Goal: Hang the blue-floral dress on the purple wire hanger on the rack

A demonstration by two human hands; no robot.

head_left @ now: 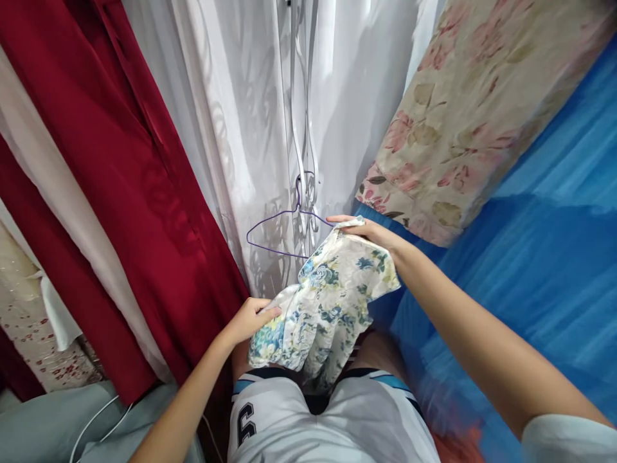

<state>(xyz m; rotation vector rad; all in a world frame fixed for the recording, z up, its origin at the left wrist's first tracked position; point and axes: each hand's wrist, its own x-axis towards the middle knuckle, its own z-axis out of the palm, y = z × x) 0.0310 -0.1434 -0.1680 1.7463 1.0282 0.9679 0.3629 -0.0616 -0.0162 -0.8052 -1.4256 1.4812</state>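
Observation:
A white cloth with a blue and yellow flower print (328, 302) hangs between both hands, above my lap. My left hand (250, 318) pinches its lower left edge, fingers closed on the fabric. My right hand (366, 230) grips the cloth's upper corner, raised toward the curtains. A purple wire hanger (284, 231) hangs just beyond the cloth against the white curtain, and neither hand touches it.
A white sheer curtain (250, 116) hangs straight ahead with a red curtain (120, 180) to its left. A floral-covered mattress or cushion (472, 109) leans at the upper right over a blue sheet (540, 270). White cables (96, 418) lie at the lower left.

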